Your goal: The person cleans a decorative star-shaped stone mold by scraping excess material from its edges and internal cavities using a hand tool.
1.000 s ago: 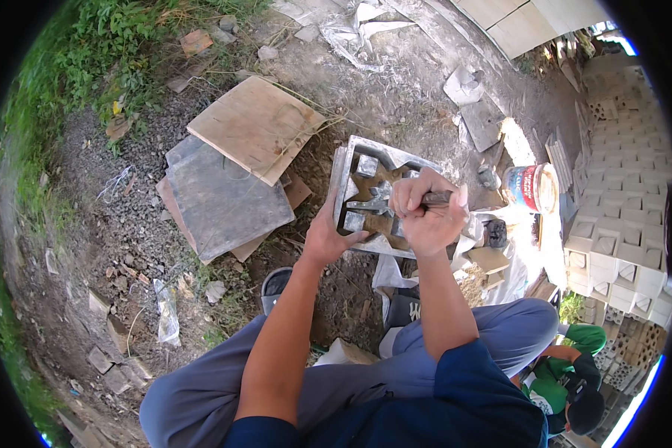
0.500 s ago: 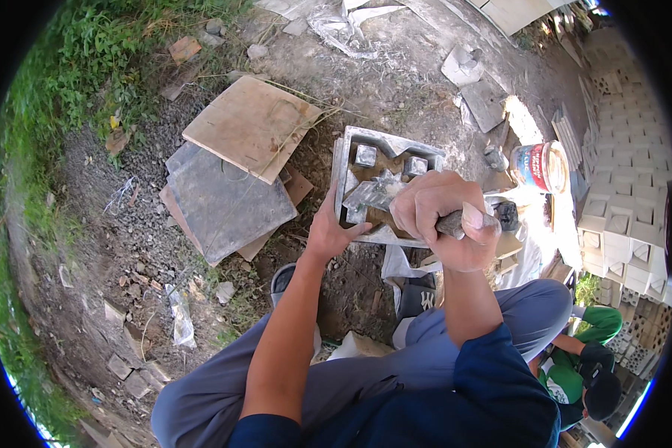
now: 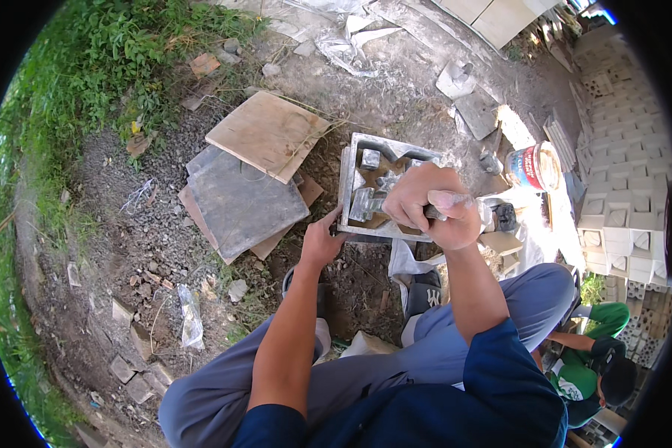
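A square grey mould (image 3: 349, 160) lies on the ground before me, with small grey blocks standing inside and brown material between them. My left hand (image 3: 322, 240) grips its near left corner, the fingers along the left side. Over the mould's near right part, my right hand (image 3: 437, 207) is closed round the handle of what looks like a trowel (image 3: 366, 204). Its flat grey blade rests inside the mould, left of the hand. My right fist hides the mould's right part.
Left of the mould lie a wooden board (image 3: 265, 134) and a dark square slab (image 3: 246, 198). A paint bucket (image 3: 534, 167) stands to the right, before stacked pale blocks (image 3: 623, 187). A person in green (image 3: 582, 373) is at the lower right. Plants (image 3: 112, 67) grow at the upper left.
The trowel blade has shifted toward the mould's near left part, and my right hand has moved slightly up and left. My left hand sits lower at the corner, its thumb no longer showing over the rim.
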{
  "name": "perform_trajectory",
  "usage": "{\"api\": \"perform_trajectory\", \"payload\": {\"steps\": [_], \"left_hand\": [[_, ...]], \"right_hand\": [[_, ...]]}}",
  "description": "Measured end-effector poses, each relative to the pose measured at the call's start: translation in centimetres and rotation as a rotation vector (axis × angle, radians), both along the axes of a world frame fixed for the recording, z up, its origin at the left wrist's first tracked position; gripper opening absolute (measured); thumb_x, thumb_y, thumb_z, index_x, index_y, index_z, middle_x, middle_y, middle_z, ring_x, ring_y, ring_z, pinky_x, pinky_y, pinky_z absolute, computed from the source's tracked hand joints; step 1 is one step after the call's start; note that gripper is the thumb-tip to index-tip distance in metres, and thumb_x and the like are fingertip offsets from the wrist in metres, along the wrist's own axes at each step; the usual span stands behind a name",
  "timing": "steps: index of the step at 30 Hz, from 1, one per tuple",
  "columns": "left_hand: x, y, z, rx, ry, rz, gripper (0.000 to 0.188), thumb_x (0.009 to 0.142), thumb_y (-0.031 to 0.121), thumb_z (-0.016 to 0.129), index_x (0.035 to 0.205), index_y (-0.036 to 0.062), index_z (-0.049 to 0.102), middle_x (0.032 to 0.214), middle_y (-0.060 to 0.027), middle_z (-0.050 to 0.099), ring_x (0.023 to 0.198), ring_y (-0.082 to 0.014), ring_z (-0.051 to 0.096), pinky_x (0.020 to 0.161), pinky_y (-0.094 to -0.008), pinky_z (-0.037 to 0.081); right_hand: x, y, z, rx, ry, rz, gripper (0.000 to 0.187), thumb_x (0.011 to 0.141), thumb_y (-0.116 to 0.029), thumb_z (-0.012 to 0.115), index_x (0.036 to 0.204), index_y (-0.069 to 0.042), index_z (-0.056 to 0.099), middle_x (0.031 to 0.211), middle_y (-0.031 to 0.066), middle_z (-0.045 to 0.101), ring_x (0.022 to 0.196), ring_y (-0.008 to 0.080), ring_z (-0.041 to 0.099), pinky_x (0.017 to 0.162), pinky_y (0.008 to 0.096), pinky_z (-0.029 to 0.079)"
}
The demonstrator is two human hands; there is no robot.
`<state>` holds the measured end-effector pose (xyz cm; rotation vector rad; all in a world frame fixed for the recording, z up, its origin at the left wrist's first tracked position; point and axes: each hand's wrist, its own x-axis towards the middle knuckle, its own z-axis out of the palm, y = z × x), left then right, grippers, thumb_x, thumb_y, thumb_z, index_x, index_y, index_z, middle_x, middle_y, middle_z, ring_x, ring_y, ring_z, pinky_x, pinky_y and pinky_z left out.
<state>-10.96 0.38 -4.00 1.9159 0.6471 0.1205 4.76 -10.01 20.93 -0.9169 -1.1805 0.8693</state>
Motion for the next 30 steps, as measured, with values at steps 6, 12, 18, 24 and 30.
{"api": "perform_trajectory", "payload": {"steps": [6,12,18,24,30], "left_hand": [[-0.6,0.4,-0.3,0.055,-0.039,0.029,0.070,0.073,0.021,0.086,0.138,0.0114,0.062,0.108,-0.0269,0.069,0.101,-0.0430,0.066,0.084,-0.0450,0.053],[-0.2,0.6,0.1,0.036,0.031,0.016,0.065,0.073,0.015,0.085,0.135,0.0095,0.065,0.103,-0.0274,0.070,0.097,-0.0437,0.067,0.084,-0.0434,0.053],[0.3,0.4,-0.5,0.037,0.032,0.004,0.066,0.074,0.018,0.086,0.136,0.0147,0.065,0.097,-0.0225,0.073,0.084,-0.0375,0.070,0.079,-0.0399,0.053],[1.3,0.0,0.5,0.020,-0.041,-0.009,0.065,0.073,0.019,0.086,0.134,0.0140,0.066,0.104,-0.0256,0.070,0.100,-0.0424,0.068,0.085,-0.0429,0.053],[-0.7,1.2,-0.3,0.121,0.032,0.010,0.061,0.075,0.019,0.086,0.132,0.0092,0.067,0.102,-0.0245,0.071,0.093,-0.0400,0.069,0.080,-0.0393,0.054]], "right_hand": [[-1.1,1.3,-0.9,0.003,0.052,-0.033,0.073,0.100,-0.057,0.046,0.049,-0.005,0.034,0.046,0.0020,0.035,0.041,0.0138,0.031,0.043,0.0299,0.021],[-0.7,3.8,-2.7,-0.086,-0.020,-0.103,0.057,0.098,-0.033,0.065,0.055,-0.002,0.046,0.050,-0.0014,0.038,0.049,0.0073,0.035,0.046,0.0280,0.024],[-0.5,3.9,-3.2,-0.251,-0.067,-0.253,0.043,0.099,-0.024,0.068,0.067,0.004,0.060,0.054,0.0000,0.043,0.055,0.0065,0.033,0.049,0.0309,0.029],[-1.2,3.9,-4.3,-0.238,-0.155,-0.383,0.049,0.099,-0.020,0.067,0.058,0.000,0.051,0.050,-0.0003,0.038,0.050,0.0090,0.031,0.047,0.0310,0.025],[-2.1,3.9,-2.5,-0.177,0.016,-0.304,0.022,0.098,-0.008,0.064,0.077,-0.002,0.064,0.053,-0.0002,0.044,0.048,0.0053,0.037,0.046,0.0266,0.027]]}}
